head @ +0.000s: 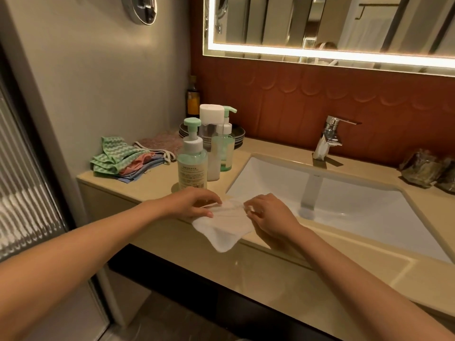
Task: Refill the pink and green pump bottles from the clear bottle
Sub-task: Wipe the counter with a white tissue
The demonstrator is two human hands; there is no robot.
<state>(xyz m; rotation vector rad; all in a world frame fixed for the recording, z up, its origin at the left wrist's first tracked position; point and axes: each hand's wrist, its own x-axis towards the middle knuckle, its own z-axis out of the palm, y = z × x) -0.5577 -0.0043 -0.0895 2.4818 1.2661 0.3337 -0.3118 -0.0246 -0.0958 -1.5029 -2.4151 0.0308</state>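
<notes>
Hands, two of them, meet over one white cloth [222,230] at the near edge of the counter [283,274], just left of the sink [369,207]. The left hand [194,203] lies on the cloth's left part with fingers curled and thumb pinching its top edge. The right hand [270,215] pinches the cloth's right top edge between bent fingers. One corner of the cloth hangs over the counter's front.

Three bottles stand together beyond the hands, left of the sink: a green pump bottle [192,163] nearest, a white-capped bottle [210,143] behind it, and a second green-pump bottle [225,146] to the right. Neither hand touches them. A pink bottle cannot be told apart here.

Further left lies one pile of folded cloths [123,158], green, pink and blue. One stack of dark plates [236,137] sits behind the bottles, one dark bottle [192,99] in the far corner. One tap [328,137] stands behind the sink.
</notes>
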